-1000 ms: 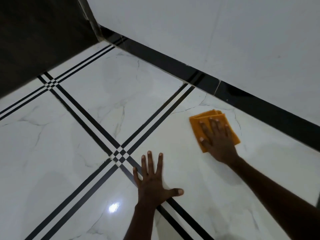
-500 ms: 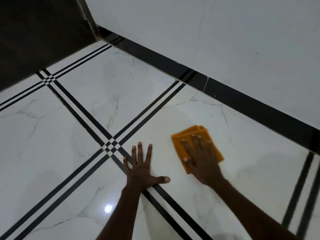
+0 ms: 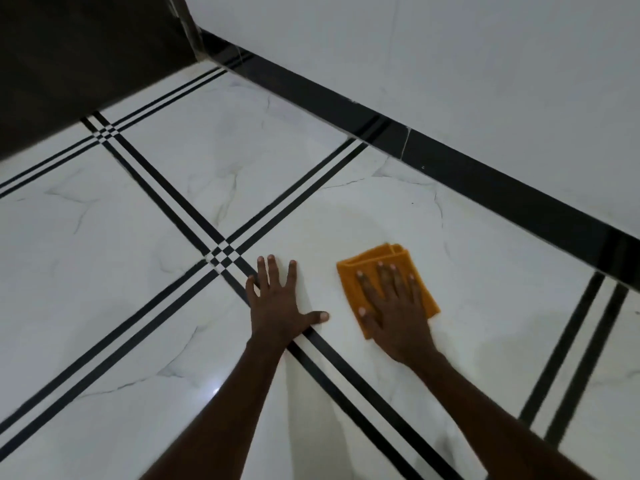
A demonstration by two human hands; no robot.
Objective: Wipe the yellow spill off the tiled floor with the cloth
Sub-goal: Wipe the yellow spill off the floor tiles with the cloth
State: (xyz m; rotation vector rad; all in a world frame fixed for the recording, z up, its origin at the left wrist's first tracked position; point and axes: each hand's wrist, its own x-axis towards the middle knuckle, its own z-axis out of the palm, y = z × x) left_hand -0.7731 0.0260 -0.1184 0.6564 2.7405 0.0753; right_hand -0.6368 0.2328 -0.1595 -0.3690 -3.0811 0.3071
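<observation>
A folded orange cloth [image 3: 377, 261] lies flat on the white marble tiled floor [image 3: 194, 209]. My right hand [image 3: 394, 306] presses down on it with fingers spread, covering most of its near half. My left hand [image 3: 277, 299] rests flat on the floor just left of the cloth, fingers apart, its palm over a pair of black tile lines. A faint pale smear [image 3: 349, 220] curves across the tile beyond the cloth. No distinct yellow spill shows.
A black skirting strip [image 3: 485, 181] runs along the white wall [image 3: 450, 64] on the far right. A dark panel [image 3: 69, 57] fills the upper left corner. Black double lines [image 3: 221, 254] cross the floor left of my hands.
My right hand has dragged the cloth toward me and to the left, away from the skirting. My left hand has stayed planted on the floor.
</observation>
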